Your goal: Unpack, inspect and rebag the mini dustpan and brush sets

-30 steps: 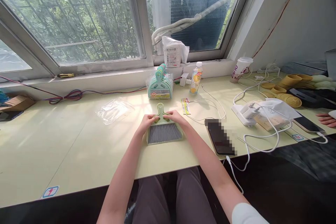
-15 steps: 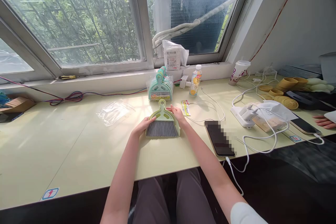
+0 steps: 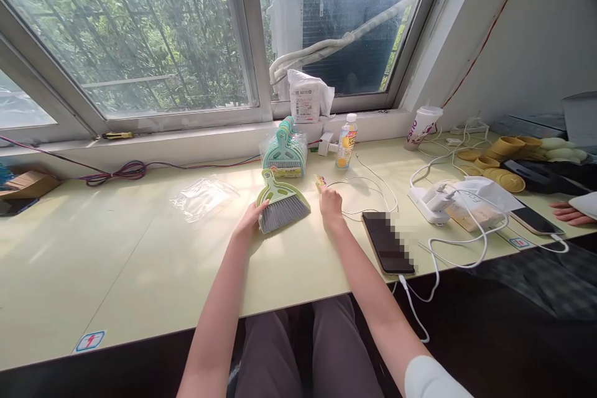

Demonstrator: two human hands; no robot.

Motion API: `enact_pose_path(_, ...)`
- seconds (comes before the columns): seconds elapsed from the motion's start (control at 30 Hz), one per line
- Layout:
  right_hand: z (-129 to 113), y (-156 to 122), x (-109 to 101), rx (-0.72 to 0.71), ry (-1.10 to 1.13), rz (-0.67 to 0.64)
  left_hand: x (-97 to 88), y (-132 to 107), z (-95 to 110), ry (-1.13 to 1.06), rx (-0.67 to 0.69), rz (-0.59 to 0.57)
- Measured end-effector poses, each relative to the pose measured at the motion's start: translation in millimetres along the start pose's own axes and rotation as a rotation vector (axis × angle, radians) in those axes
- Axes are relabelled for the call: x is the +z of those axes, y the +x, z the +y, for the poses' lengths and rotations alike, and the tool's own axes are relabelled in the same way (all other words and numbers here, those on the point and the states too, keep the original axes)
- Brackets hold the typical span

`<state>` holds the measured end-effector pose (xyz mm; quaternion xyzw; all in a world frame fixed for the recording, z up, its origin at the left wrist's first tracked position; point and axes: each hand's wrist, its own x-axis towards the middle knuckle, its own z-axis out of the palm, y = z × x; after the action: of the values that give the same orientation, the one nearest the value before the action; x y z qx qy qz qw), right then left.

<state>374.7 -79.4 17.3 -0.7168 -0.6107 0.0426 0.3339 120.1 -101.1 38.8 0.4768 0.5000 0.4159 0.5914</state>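
Note:
A small light-green dustpan with a grey-bristled brush (image 3: 282,204) lies on the pale yellow table (image 3: 140,261), turned with its handle toward the far left. My left hand (image 3: 252,217) grips its left front corner. My right hand (image 3: 330,202) has let go of it and rests on a small yellow printed label card (image 3: 321,181), fingers curled down over it. Behind the set stands a stack of bagged teal dustpan sets (image 3: 284,150). An empty clear plastic bag (image 3: 201,196) lies to the left.
A dark phone (image 3: 387,241) with a white cable lies right of my right arm. A drink bottle (image 3: 346,142), a cup (image 3: 420,127), a white charger block (image 3: 431,201) with tangled cables and yellow dishes (image 3: 506,158) fill the right side. Another person's hand (image 3: 566,213) rests far right.
My right hand left the dustpan set and moved right onto the label card. My left hand turned the set so its handle swings left and the whole set shifted slightly away.

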Motion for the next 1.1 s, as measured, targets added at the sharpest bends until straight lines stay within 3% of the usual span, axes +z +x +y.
enact_pose_path(0.17,-37,-19,-18,-0.271,0.350,0.184,-0.5,5,-2,-0.036,0.019,-0.070)
enact_pose_path(0.27,-55,-32,-17,-0.442,0.423,0.064,-1.1,10,-4,-0.128,0.072,-0.106)
enact_pose_path(0.37,-59,-36,-8,-0.554,0.424,-0.066,-4.9,13,-7,-0.236,0.097,-0.111)
enact_pose_path(0.5,-51,-33,5,-0.558,0.415,-0.073,-12.9,13,-9,-0.303,0.055,-0.090)
enact_pose_path(0.67,-47,-31,10,-0.521,0.399,-0.113,-14.8,8,-10,-0.229,0.111,-0.091)
enact_pose_path(0.77,-50,-32,9,-0.439,0.451,-0.051,-13.0,7,-9,-0.236,0.134,-0.066)
enact_pose_path(0.87,-57,-36,11,-0.180,0.688,0.063,-11.0,8,-8,-0.248,0.188,-0.035)
enact_pose_path(0.9,-59,-38,13,-0.071,0.815,0.030,-10.0,9,-8,-0.249,0.216,-0.029)
enact_pose_path(0.97,-64,-42,20,0.115,1.085,-0.185,-7.3,9,-7,-0.234,0.272,-0.033)
enact_pose_path(1.03,-66,-44,27,0.223,1.296,-0.429,-4.2,7,-6,-0.191,0.308,-0.047)
enact_pose_path(1.1,-66,-44,33,0.274,1.421,-0.528,-2.6,6,-4,-0.108,0.313,-0.067)
